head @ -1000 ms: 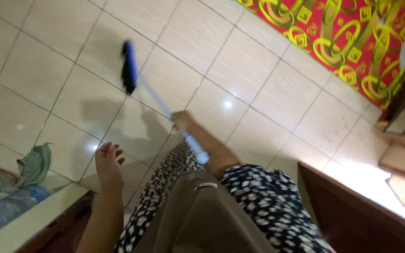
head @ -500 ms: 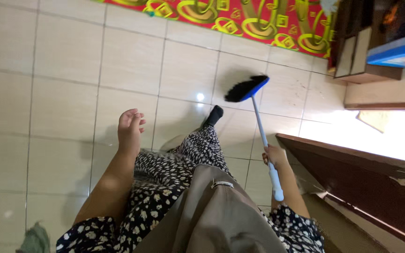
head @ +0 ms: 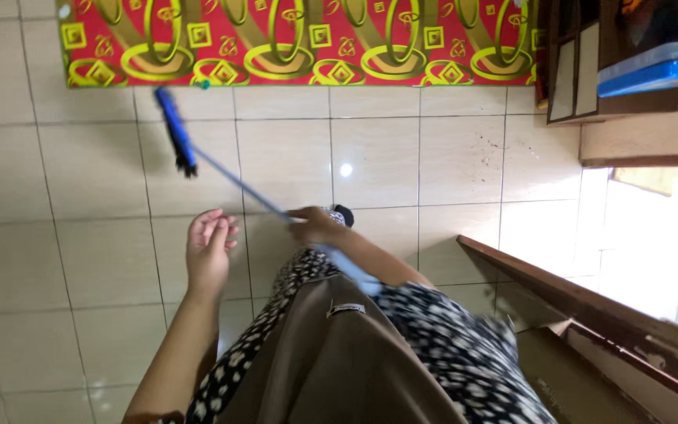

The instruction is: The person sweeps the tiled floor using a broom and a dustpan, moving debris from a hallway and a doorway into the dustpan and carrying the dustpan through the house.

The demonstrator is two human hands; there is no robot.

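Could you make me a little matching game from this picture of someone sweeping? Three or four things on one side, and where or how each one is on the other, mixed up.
Things:
1. broom head
2. rug
3. left hand
4. right hand

Places or states:
A. open, holding nothing, above the tiled floor
B. closed around the broom's pale handle
C. red with a gold pattern, along the top of the view
D. blue with dark bristles, just below the rug's edge

Pairs: 1-D, 2-C, 3-A, 4-B
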